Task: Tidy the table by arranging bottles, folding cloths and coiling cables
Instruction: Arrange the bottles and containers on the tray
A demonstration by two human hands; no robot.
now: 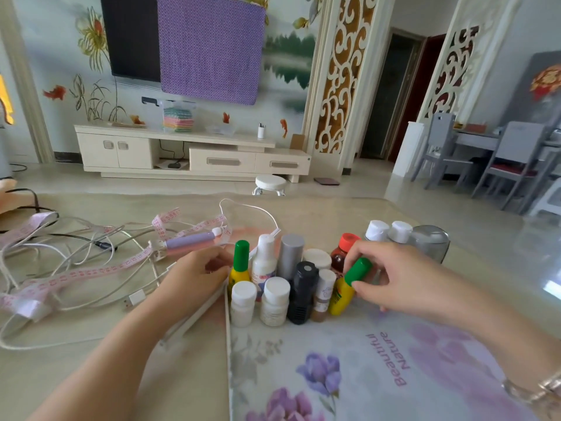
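Note:
A cluster of small bottles stands mid-table. My right hand grips the green cap of a tilted yellow bottle at the cluster's right end. My left hand rests at the cluster's left side, fingers curled against another green-capped yellow bottle. In front stand two white-capped bottles, a black bottle and a small brown one. Behind them are a white bottle, a grey-capped one and a red-capped one. Tangled white cables and a pink measuring tape lie at the left.
A floral cloth covers the table's right half under the bottles. A purple roller lies among the cables. Two white-capped bottles and a grey container stand at the back right. A white stool stands beyond the table's far edge.

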